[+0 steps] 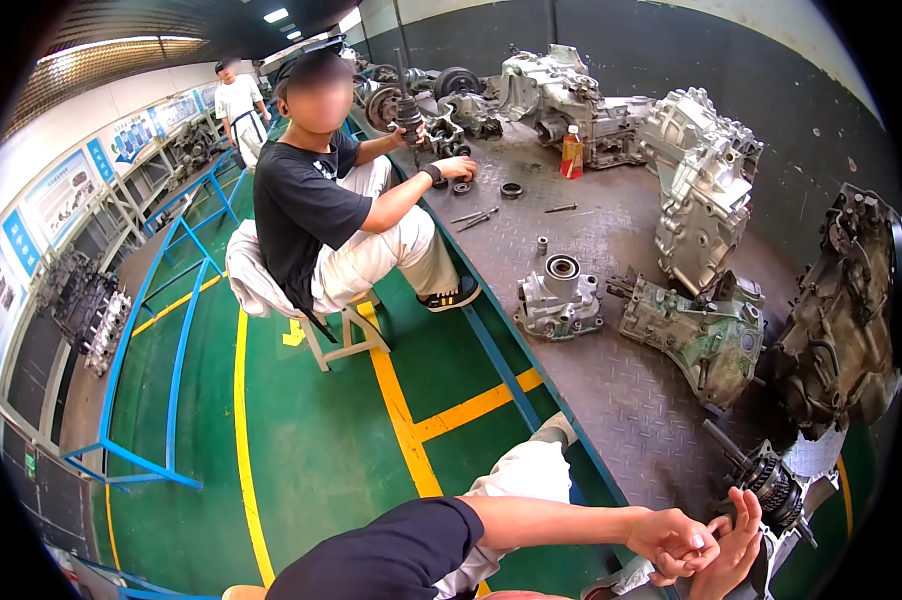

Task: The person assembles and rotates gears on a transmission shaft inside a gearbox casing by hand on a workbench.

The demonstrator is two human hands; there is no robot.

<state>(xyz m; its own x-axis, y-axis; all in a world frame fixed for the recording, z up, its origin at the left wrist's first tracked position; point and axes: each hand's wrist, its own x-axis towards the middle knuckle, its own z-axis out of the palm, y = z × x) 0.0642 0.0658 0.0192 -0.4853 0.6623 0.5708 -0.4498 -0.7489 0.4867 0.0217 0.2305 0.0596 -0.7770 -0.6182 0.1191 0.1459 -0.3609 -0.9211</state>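
Gear shaft lay at the near edge of the table, greasy, its thin end pointing up toward the table's middle. Left hand and right hand were pressed together just beside its near end, fingers interlaced, holding nothing; right fingertips close to the gears, touching or not I could not tell. Both hands empty, clasped on each other.

Just past the shaft sat a dark gearbox housing at the right edge and a green-tinged casing next to it. A small grey housing with a round bearing stood nearer the left edge. Further along: large silver casing, orange bottle, loose tools.

A seated person at the far left edge had a hand on small rings there.

Risk, judged: shaft looked to rest near the edge, so a bump from the clasped hands could roll it off onto the green floor. Oily gears could also slip from a loose grip.
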